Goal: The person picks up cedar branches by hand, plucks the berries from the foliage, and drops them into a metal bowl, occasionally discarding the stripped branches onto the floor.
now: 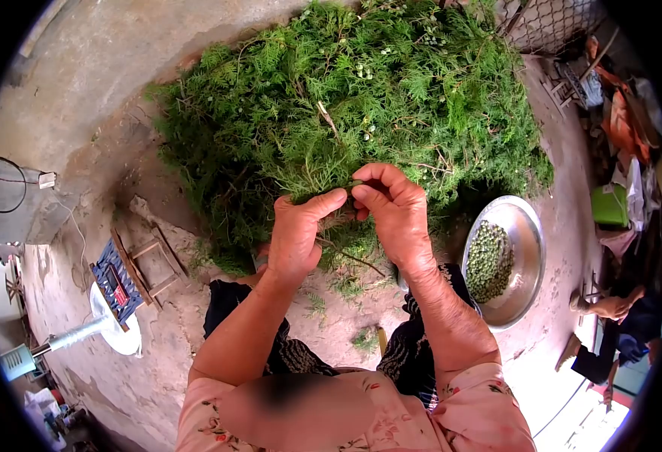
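Observation:
My left hand (297, 235) is closed around a leafy evergreen sprig (312, 177), thumb pressed along it. A thin brown stem (357, 261) trails below that hand. My right hand (396, 215) is close beside it, thumb and forefinger pinched on a small green cone (357, 183) at the sprig. Beyond both hands lies a large heap of cut evergreen branches (436, 98), with pale green cones among the foliage. To the right stands a metal basin (527, 264), part filled with small green cones (489, 260).
A small wooden stool (127, 275) with a patterned seat stands at left beside a white fan (123, 335). Another person (625, 324) is at far right, below a green container (610, 205) and clutter. Wire mesh (549, 26) borders the heap's upper right.

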The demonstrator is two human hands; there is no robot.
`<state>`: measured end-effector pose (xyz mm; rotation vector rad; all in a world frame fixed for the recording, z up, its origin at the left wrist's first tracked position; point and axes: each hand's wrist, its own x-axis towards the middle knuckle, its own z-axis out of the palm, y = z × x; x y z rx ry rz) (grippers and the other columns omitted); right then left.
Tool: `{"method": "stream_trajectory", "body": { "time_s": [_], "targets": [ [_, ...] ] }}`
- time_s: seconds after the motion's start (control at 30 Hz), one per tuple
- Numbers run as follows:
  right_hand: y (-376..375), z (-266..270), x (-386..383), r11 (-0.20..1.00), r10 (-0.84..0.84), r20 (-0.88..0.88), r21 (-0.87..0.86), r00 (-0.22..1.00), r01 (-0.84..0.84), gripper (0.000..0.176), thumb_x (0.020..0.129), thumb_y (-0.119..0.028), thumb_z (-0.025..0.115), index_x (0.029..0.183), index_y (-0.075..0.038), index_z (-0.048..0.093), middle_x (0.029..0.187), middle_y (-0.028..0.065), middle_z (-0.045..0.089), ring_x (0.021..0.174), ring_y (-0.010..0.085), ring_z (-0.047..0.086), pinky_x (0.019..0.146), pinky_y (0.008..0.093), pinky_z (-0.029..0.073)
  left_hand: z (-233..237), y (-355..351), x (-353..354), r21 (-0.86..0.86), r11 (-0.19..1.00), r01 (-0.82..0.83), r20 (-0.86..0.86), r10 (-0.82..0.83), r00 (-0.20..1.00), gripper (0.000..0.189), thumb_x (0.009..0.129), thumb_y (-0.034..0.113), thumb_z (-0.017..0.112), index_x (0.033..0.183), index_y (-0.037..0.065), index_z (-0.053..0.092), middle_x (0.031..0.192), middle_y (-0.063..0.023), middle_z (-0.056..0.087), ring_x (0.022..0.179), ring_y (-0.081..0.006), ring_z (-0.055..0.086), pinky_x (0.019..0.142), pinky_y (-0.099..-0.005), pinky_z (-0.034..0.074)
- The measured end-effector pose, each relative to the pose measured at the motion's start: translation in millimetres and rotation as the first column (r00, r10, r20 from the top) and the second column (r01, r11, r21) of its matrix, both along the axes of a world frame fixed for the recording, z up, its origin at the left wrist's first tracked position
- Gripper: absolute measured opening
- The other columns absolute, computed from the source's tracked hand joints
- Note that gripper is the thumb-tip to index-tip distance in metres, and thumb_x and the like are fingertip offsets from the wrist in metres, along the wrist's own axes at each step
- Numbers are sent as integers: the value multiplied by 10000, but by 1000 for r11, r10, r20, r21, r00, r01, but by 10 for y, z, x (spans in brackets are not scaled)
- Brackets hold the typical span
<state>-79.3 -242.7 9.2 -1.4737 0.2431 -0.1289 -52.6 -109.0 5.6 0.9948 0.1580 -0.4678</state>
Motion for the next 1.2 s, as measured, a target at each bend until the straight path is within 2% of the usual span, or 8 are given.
{"method": "stream_trajectory", "body": {
  "time_s": [0.07,0.2,0.4,0.53,0.77,1.03,1.1,1.2],
  "targets": [
    [-37,20,18,961,11,-50,278,999,3,145,829,-22,591,973,-28,583,778,8,572,650,85,541,567,221,459,10,1,1,-52,998,-21,-14,21,1000,210,783,77,643,978,10,607,904,-66,639,791,-184,627,711,-350,551],
    [-73,79,23,937,28,-83,349,996,3,133,849,-46,574,981,-27,577,763,12,566,637,99,538,568,232,448,78,25,2,-14,999,-46,-65,45,997,199,788,67,633,978,16,606,911,-62,639,784,-172,623,680,-329,540],
    [-223,105,42,579,12,86,811,996,-77,197,801,-54,606,982,6,556,856,81,547,698,177,543,567,291,447,99,40,24,-165,984,-74,-85,60,995,215,796,75,624,1004,26,596,937,-64,633,816,-189,620,684,-350,542],
    [-341,112,64,489,75,113,862,991,-135,208,785,-69,619,973,-8,556,880,85,543,741,184,548,572,297,435,-7,118,70,-203,972,-115,-229,67,971,230,800,67,609,1020,5,583,953,-83,627,830,-216,619,699,-379,545],
    [-164,239,-11,928,36,-135,372,990,17,172,830,-147,638,955,-29,635,623,-21,557,470,45,464,386,167,307,29,48,33,-201,977,-76,-107,56,993,228,778,29,625,1001,-1,586,922,-77,634,829,-214,624,680,-387,558],
    [-168,214,-37,980,-27,-193,189,981,64,173,757,-98,703,899,-21,640,670,2,564,512,77,477,448,199,370,65,22,6,-62,998,-24,16,25,1000,262,777,63,651,1027,24,584,945,-70,626,819,-183,617,654,-336,562],
    [-178,96,-19,880,-89,283,-426,955,209,165,728,-51,705,870,-21,627,718,45,567,609,139,521,547,251,428,118,3,-17,-57,997,-50,-6,49,999,225,779,61,661,996,32,607,929,-60,635,803,-162,617,633,-325,566],
    [-159,73,-8,813,-129,373,-491,919,314,135,735,-16,680,855,-22,617,717,66,556,661,168,534,594,271,440,207,-62,-117,148,989,-4,246,-33,969,221,801,102,658,1008,34,616,907,-33,634,757,-138,604,630,-298,555]
  ]
}}
